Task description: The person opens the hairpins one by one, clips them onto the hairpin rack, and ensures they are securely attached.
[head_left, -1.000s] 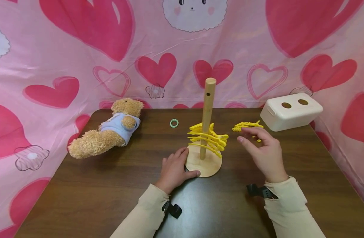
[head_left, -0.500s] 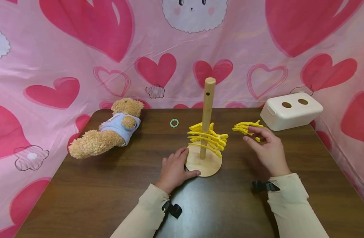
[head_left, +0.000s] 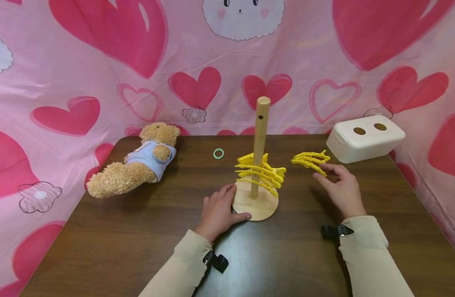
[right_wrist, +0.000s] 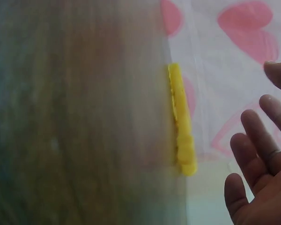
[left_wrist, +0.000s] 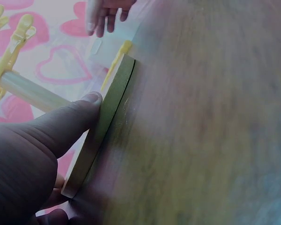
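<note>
Left hand (head_left: 217, 211) rests on the table (head_left: 138, 231) against the round base of the wooden stand (head_left: 258, 165), fingers curled around the base edge; the left wrist view shows the thumb (left_wrist: 70, 123) pressed on the rim of the base (left_wrist: 103, 136), with other fingers tucked under or behind it. Stand is upright near table centre, with several yellow clips (head_left: 261, 173) clamped on the post just above the base, stacked and fanned to the right. Right hand (head_left: 340, 190) is right of the stand, palm down, fingers spread and relaxed, holding nothing; fingertips are just beside the loose pile of yellow clips (head_left: 310, 161) lying on the table. I cannot tell whether they touch the pile. The right wrist view shows one yellow clip (right_wrist: 181, 123) flat on the table with the fingers (right_wrist: 253, 140) apart from it, not pinching. Loose pile sits between the stand and the white box (head_left: 365, 138) with two holes in its top, at the far right of the table. Teddy bear (head_left: 136, 165) in a blue shirt lies on its side at the far left. Small green ring (head_left: 218, 154) lies between bear and stand, towards the back. Pink heart-print cloth (head_left: 101, 62) surrounds the table.
</note>
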Tool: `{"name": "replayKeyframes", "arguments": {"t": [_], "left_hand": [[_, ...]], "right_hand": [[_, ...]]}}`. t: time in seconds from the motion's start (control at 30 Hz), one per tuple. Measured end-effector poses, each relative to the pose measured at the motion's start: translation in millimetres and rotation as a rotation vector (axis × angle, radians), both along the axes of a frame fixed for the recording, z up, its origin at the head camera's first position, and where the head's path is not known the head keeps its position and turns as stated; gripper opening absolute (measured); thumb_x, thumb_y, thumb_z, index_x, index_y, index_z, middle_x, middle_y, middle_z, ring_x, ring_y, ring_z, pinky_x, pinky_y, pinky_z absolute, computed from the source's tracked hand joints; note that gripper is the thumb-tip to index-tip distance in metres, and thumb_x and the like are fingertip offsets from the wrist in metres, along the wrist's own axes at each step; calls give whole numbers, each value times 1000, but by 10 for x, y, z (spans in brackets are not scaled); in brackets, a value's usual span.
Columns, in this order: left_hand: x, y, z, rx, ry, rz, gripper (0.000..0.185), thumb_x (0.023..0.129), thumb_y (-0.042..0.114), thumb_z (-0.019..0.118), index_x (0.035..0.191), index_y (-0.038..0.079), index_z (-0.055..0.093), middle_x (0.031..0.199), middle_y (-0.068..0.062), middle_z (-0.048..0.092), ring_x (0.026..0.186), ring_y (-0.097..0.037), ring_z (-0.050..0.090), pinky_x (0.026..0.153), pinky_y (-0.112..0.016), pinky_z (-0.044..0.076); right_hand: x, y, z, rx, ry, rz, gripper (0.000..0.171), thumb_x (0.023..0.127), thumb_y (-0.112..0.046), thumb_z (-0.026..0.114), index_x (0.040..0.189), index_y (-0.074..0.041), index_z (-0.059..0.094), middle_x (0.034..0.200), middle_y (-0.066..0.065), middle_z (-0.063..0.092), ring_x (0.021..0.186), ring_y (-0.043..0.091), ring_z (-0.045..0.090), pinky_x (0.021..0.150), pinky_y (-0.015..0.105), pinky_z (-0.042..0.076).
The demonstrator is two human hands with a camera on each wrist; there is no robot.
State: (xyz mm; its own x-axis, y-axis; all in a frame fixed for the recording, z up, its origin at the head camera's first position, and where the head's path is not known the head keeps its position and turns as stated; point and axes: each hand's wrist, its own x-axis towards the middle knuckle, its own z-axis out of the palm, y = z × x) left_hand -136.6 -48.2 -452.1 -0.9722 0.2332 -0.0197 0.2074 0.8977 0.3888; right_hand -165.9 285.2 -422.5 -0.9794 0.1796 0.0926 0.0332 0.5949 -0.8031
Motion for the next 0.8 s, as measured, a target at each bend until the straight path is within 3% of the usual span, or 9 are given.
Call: {"name": "replayKeyframes", "arguments": {"t": [0.2, 0.53, 0.67, 0.8], "left_hand": [[-4, -2, -6, 6, 5, 0, 100, 63, 77, 61, 142, 19, 39, 142, 1, 39, 113, -23, 47, 81, -43, 32], [-1, -12, -13, 8, 23, -8, 100, 63, 76, 61, 142, 19, 39, 142, 1, 40, 112, -23, 47, 80, -43, 32], [-8, -13, -30, 4, 29, -11, 100, 63, 77, 60, 142, 19, 39, 142, 2, 40, 112, -22, 47, 80, -43, 32], [-21, -11, -40, -3, 28, -12, 101, 63, 78, 59, 142, 19, 39, 142, 2, 39, 113, -21, 47, 80, -42, 32]], "right_hand": [[-34, 100, -97, -83, -80, -11, 60, 84, -47, 63, 130, -10, 52, 133, 14, 47, 120, 34, 43, 93, 52, 39], [-79, 166, -181, -172, -170, -20, 61, 87, -47, 59, 133, -9, 49, 138, 15, 43, 123, 31, 38, 97, 52, 34], [-87, 182, -218, -153, -136, -22, 56, 87, -44, 60, 130, -8, 53, 131, 14, 49, 111, 22, 46, 89, 33, 41], [-98, 192, -232, -140, -117, -36, 54, 88, -43, 60, 128, -8, 54, 126, 11, 52, 102, 17, 49, 77, 17, 41]]}}
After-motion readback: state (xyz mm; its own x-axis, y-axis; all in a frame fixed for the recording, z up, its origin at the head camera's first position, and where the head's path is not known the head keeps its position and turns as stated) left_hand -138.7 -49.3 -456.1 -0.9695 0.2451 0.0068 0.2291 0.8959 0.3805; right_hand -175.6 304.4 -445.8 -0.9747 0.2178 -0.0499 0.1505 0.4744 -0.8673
